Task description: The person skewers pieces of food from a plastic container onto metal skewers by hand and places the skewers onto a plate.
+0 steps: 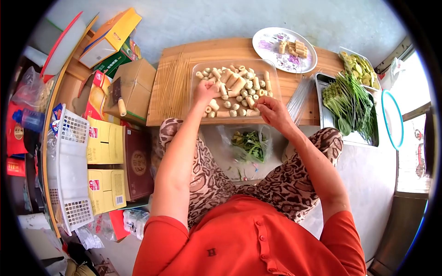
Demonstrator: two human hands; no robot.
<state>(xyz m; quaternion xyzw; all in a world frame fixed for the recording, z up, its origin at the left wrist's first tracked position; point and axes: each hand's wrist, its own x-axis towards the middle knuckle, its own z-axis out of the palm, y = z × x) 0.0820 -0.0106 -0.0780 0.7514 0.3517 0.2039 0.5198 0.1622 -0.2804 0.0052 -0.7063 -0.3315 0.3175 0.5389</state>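
Note:
My left hand [206, 92] is over the left part of a clear plastic tray [192, 99], its fingers closed at the pale food pieces [235, 85]; what it grips is too small to make out. At the tray's lower right edge, my right hand [272, 109] has thumb and fingers pinched together, and anything between them is hidden. Pale tubes and round greenish balls fill the tray, which rests on a wooden table [221, 53]. Thin wooden skewers [172, 87] lie to the tray's left.
Behind right is a flowered plate [269, 40] with stacked tube pieces. Metal skewers [300, 99] lie beside a metal tray [324, 120] of greens, with sliced vegetables [361, 69] behind. A bag of leaves [248, 145] sits below the table. Boxes [133, 87] stand at left.

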